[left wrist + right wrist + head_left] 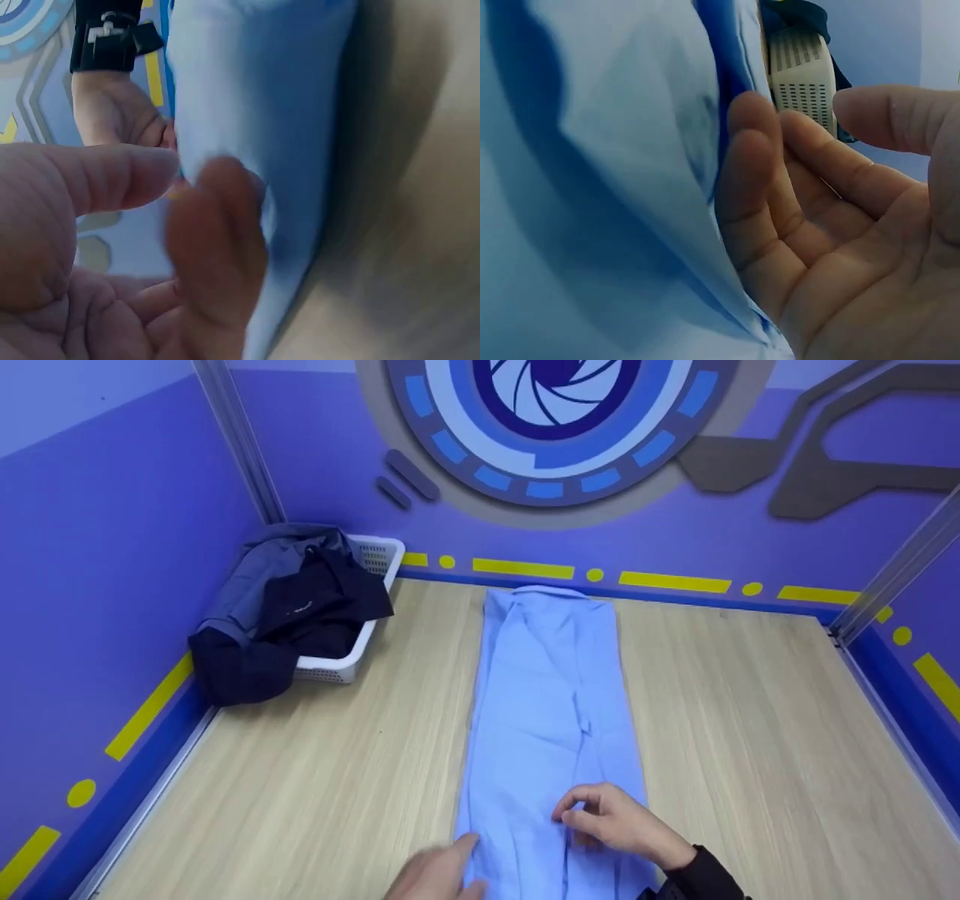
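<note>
A light blue shirt (pixel 536 682) lies folded into a long narrow strip on the tabletop, its collar (pixel 551 591) at the far end. My left hand (pixel 435 874) is at the near left edge of the cloth, blurred. In the left wrist view the thumb and fingers of that hand (pixel 214 247) are apart, with no cloth between them. Over the near right part of the shirt is my right hand (pixel 619 821), loosely bent. The right wrist view shows its fingers (pixel 754 202) against or just beside a fold, the thumb standing away. The shirt's near end runs out of the head view.
At the back left a white plastic basket (pixel 360 656) holds dark and grey-blue garments (pixel 315 592), some hanging over its rim. Printed blue-purple walls (pixel 645 547) enclose the wooden tabletop (pixel 757 720). The shirt's collar end lies close to the back wall.
</note>
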`<state>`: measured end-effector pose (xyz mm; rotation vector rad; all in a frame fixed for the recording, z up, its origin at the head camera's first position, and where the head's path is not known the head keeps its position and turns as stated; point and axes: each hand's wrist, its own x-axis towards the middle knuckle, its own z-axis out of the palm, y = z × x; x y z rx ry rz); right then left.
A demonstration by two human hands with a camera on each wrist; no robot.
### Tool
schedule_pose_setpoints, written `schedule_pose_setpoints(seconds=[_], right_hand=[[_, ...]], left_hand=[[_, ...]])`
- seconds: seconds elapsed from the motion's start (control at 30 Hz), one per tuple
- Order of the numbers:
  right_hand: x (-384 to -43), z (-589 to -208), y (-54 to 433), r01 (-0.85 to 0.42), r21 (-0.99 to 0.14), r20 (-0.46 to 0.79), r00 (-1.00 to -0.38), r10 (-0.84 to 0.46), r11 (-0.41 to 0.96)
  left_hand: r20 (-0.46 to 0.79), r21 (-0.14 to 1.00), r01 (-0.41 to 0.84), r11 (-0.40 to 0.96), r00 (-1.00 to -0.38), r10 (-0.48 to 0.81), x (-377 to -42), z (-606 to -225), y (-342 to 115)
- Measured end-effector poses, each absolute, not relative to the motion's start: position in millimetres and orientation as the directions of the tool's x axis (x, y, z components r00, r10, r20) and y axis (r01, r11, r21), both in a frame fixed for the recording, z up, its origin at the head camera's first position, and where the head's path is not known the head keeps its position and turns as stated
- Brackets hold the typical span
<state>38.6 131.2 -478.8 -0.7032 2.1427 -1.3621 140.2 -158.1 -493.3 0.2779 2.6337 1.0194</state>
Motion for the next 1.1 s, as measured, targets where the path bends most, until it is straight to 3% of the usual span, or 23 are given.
schedule_pose_setpoints(seconds=[0.07, 0.17, 0.3, 0.4, 0.53, 0.7, 0.93, 1.1], right_hand=[[31, -477, 134, -0.239, -0.889, -0.07, -0.772, -0.632, 0.39], [17, -478, 136, -0.374, -0.817, 0.064, -0.816, -0.575, 0.44], [-7, -479, 136, -0.469, -0.71, 0.175, -0.839, -0.515, 0.524], [-26, -477, 137, -0.465, -0.668, 0.15, -0.849, -0.507, 0.58], [-51, -474, 135, -0.275, -0.761, -0.003, -0.904, -0.427, 0.588], [-77, -480, 126, 0.084, -0.914, -0.198, -0.947, -0.254, 0.397], [-94, -492, 120, 0.186, -0.95, -0.25, -0.933, -0.257, 0.249], [-102, -495, 122, 0.261, -0.948, -0.306, -0.902, -0.304, 0.181]], left_hand=[[-0.029, 0.59, 0.259, 0.765, -0.94, 0.341, 117, -468, -156], [0.131, 0.426, 0.425, 0.799, -0.903, 0.41, 67, -441, -149], [0.044, 0.357, 0.453, 0.817, -0.882, 0.47, -17, -417, -136], [-0.044, 0.356, 0.418, 0.836, -0.886, 0.462, -72, -411, -125], [-0.101, 0.384, 0.321, 0.866, -0.918, 0.385, -132, -415, -117], [-0.088, 0.504, 0.178, 0.845, -0.963, 0.256, -190, -426, -120], [-0.193, 0.649, 0.061, 0.758, -0.951, 0.242, -231, -443, -128], [-0.18, 0.751, 0.013, 0.66, -0.958, 0.224, -246, -459, -131]])
